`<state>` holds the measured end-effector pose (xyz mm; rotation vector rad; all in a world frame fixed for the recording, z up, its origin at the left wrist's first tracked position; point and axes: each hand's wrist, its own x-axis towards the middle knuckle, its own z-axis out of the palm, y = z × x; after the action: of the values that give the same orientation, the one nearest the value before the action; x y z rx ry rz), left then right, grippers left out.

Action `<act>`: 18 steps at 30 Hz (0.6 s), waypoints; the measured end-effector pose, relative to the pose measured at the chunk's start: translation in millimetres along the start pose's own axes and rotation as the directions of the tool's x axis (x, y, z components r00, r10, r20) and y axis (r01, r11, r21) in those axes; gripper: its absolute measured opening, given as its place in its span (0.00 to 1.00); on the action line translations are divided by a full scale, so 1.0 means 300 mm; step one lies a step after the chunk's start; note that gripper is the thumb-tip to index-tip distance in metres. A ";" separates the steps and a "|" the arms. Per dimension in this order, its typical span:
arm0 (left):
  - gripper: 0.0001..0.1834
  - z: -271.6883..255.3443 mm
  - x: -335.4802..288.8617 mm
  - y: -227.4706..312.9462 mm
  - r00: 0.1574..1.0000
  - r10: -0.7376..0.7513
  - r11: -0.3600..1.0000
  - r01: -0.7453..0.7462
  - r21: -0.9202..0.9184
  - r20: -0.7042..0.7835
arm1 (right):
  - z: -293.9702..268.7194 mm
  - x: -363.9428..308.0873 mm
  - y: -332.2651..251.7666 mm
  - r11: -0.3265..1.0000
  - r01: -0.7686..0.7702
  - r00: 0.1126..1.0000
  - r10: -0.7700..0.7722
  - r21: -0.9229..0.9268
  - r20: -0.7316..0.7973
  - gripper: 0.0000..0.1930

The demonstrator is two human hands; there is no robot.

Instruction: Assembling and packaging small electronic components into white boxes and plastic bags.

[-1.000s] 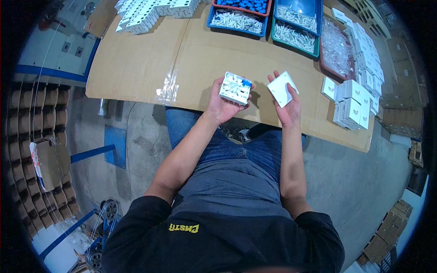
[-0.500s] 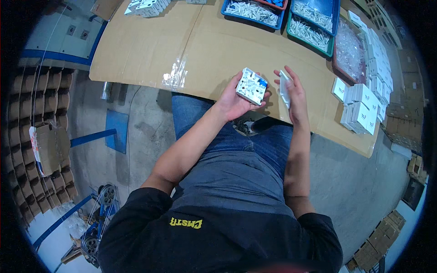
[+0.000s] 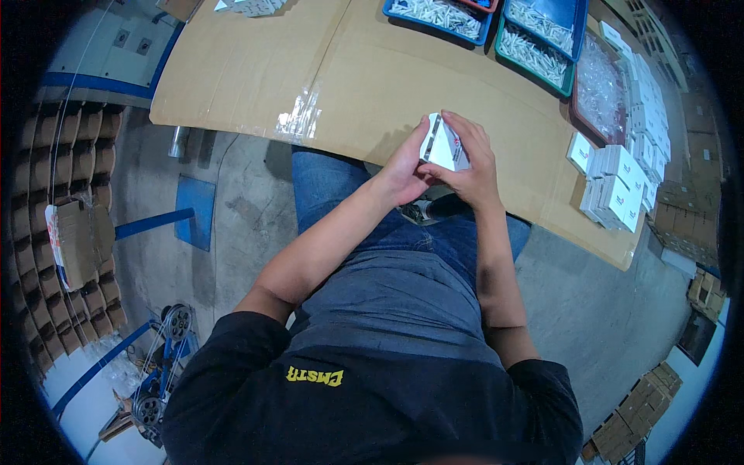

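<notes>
left hand (image 3: 401, 172) – fingers clamped on small white box (image 3: 442, 146) | right hand (image 3: 469, 167) – fingers clamped on same box | over cardboard-covered table (image 3: 325, 85)

Cardboard-covered table (image 3: 372, 85): part trays (image 3: 535, 39), white boxes (image 3: 616, 186), plastic bag (image 3: 302, 120).

A small white plastic part (image 3: 443, 144), smooth and faintly glossy, sat above a counter (image 3: 372, 85) covered in matt brown cardboard patched with shiny clear tape (image 3: 301, 118); blue plastic trays (image 3: 434, 15) and rough grey concrete floor (image 3: 232, 225) lay nearby.
</notes>
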<state>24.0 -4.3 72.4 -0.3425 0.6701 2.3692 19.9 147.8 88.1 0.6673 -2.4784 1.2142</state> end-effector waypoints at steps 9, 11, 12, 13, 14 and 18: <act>0.28 0.010 0.009 -0.026 1.000 0.009 1.000 -0.009 -0.017 0.017 | 0.009 -0.016 0.018 1.000 0.020 1.000 -0.020 0.008 -0.008 0.44; 0.28 0.000 0.012 -0.033 1.000 -0.001 1.000 0.001 -0.028 0.021 | 0.012 -0.018 0.020 1.000 0.015 1.000 -0.015 0.020 -0.007 0.43; 0.28 -0.001 0.012 -0.033 0.999 0.013 0.999 -0.012 -0.031 0.033 | 0.012 -0.019 0.021 1.000 0.017 1.000 -0.017 0.015 -0.008 0.43; 0.28 -0.002 0.012 -0.034 0.999 0.027 0.999 -0.026 -0.034 0.045 | 0.013 -0.019 0.022 1.000 0.019 1.000 -0.019 0.010 -0.009 0.43; 0.28 -0.003 0.011 -0.035 0.999 0.026 0.999 -0.025 -0.034 0.044 | 0.015 -0.020 0.026 1.000 0.018 1.000 -0.018 0.011 -0.009 0.43; 0.29 -0.007 0.004 -0.036 0.997 0.013 1.000 -0.012 -0.022 0.074 | 0.011 -0.025 0.041 0.998 0.061 0.998 -0.062 0.013 0.015 0.43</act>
<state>30.1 2.3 66.0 -0.2593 0.6141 2.3901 19.5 153.7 74.6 0.7533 -2.4456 1.2073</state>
